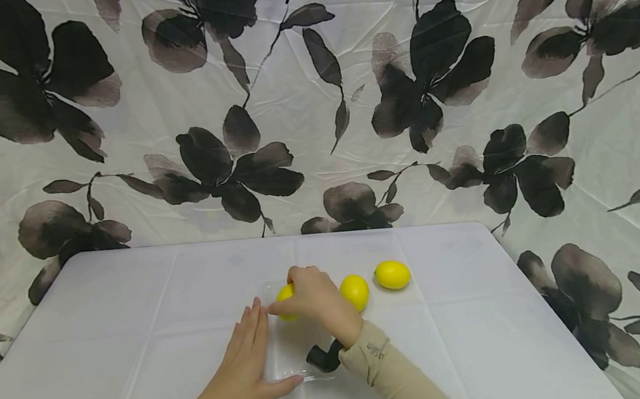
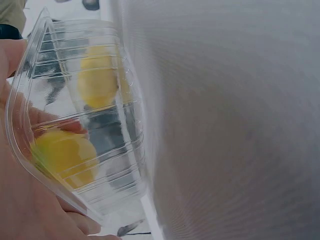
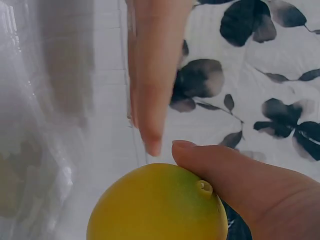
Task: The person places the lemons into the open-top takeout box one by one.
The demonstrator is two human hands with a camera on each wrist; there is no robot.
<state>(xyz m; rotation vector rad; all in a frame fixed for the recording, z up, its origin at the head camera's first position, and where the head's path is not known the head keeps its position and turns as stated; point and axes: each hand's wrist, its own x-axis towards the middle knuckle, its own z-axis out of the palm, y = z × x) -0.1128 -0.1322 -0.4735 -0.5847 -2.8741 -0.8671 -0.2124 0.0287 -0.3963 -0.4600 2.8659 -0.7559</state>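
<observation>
A clear plastic container (image 1: 298,360) lies on the white table, its ribbed wall (image 2: 122,145) filling the left part of the left wrist view. My left hand (image 1: 236,373) rests along its left side with straight fingers, the thumb spread toward the near edge. Over the far end, my right hand (image 1: 321,299) grips a yellow lemon (image 1: 286,303), partly covered by the fingers in the head view. The right wrist view shows its thumb (image 3: 235,175) against the lemon (image 3: 155,210), close to the stem end. Through the clear plastic, two yellow lemons show in the left wrist view.
Two more lemons lie right of my right hand, one close beside it (image 1: 355,293) and another farther right (image 1: 392,275). Floral cloth (image 1: 338,98) hangs behind the table's far edge. A black wrist device (image 1: 323,358) overlaps the container in the head view.
</observation>
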